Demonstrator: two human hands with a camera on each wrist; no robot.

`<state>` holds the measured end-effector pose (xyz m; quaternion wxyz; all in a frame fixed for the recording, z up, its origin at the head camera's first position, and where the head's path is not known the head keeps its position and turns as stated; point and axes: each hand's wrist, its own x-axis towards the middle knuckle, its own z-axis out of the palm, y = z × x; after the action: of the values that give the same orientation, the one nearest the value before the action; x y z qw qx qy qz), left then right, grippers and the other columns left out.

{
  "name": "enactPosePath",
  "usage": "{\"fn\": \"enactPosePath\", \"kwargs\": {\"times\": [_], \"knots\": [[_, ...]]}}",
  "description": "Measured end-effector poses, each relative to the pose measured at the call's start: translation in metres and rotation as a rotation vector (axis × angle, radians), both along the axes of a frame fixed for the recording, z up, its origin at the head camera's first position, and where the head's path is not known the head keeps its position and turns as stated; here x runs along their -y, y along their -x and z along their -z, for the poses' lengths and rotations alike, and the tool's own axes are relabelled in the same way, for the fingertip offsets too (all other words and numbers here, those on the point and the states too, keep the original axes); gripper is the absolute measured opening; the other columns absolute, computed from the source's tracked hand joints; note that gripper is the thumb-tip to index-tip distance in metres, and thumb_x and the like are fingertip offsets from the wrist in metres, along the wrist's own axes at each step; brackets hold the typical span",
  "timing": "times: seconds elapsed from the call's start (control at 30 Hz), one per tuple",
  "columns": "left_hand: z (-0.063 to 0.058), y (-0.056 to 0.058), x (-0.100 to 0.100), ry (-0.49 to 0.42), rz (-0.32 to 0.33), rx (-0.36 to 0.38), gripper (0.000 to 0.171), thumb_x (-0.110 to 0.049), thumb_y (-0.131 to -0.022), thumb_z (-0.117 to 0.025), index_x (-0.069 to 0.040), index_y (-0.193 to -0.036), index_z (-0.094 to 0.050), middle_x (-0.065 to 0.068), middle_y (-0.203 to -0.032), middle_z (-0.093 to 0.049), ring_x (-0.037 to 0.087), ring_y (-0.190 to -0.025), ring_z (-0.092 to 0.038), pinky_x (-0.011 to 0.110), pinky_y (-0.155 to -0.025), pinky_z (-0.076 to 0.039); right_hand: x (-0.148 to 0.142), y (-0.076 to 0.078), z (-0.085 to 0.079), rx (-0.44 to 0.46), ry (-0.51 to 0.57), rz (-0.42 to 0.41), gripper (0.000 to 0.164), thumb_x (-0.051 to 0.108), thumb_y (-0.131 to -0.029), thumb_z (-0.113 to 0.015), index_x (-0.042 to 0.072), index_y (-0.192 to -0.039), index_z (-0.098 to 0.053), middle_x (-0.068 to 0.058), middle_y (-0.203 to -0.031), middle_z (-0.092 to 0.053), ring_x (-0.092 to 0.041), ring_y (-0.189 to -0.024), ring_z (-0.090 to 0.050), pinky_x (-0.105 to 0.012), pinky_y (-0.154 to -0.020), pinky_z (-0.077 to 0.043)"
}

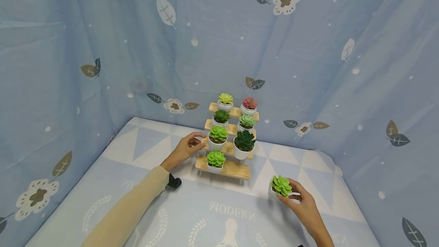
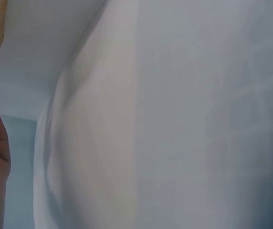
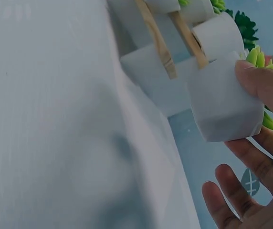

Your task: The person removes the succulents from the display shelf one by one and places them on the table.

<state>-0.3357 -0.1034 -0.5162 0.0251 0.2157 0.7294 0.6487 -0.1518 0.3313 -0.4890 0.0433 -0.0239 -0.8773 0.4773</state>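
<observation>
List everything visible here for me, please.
Plant stand: 1, pale wood, centre
Top succulents: 2, yellow-green left, red right
Second-tier succulents: 2, dark green left, pale green right
Third-tier succulents: 2, bright green left, dark green right
Bottom succulent: 1, bright green, left
Held succulent: 1, bright green, right
Pots: 8, white, under succulents
Tablecloth: 1, blue and white, underneath
Fabric: uncounted, floral blue, behind
Object: 1, black, left wrist
Sleeve: 1, beige, left arm
Left hand: 1, by stand
Right hand: 1, holding succulent

Room over the front step (image 1: pixel 237 169), right of its bright succulent (image 1: pixel 216 159), dark-green succulent (image 1: pixel 244 141) behind, left fingers (image 1: pixel 193 135) beside the rack (image 1: pixel 229 148)
</observation>
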Motion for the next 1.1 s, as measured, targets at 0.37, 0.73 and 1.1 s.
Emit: {"fn": "enactPosePath", "kwargs": {"times": [0.37,0.73,1.1], "knots": [[0.002,0.001,0.001,-0.010,0.001,-0.017,0.038,-0.025,-0.103,-0.068,-0.014,-0.139,-0.059,0.014,-0.109,-0.067,0.040,-0.099,-0.065,0.060,-0.083,-0.051,-0.021,-0.010,0.005,0.112,-0.005,0.087,0.075,0.046,-0.086,-0.084,0.018,-0.148,-0.052,-0.013,-0.137,-0.057,-0.026,-0.108,-0.064,-0.030,-0.079,-0.056],[0.002,0.001,0.000,-0.020,-0.001,-0.003,0.038,-0.026,-0.103,-0.068,-0.016,-0.139,-0.059,0.014,-0.107,-0.067,0.038,-0.097,-0.065,0.059,-0.083,-0.051,-0.041,-0.017,0.009,0.119,-0.050,0.104,0.072,0.041,-0.089,-0.082,0.017,-0.149,-0.052,-0.015,-0.137,-0.058,-0.024,-0.109,-0.062,-0.027,-0.082,-0.055],[0.001,0.000,0.000,-0.018,0.002,0.011,0.037,-0.028,-0.102,-0.068,-0.020,-0.137,-0.060,0.014,-0.106,-0.068,0.035,-0.097,-0.066,0.063,-0.085,-0.051,-0.064,-0.021,0.020,0.118,-0.116,0.116,0.079,0.048,-0.089,-0.080,0.012,-0.151,-0.048,-0.017,-0.135,-0.061,-0.016,-0.106,-0.063,-0.024,-0.080,-0.056]]}}
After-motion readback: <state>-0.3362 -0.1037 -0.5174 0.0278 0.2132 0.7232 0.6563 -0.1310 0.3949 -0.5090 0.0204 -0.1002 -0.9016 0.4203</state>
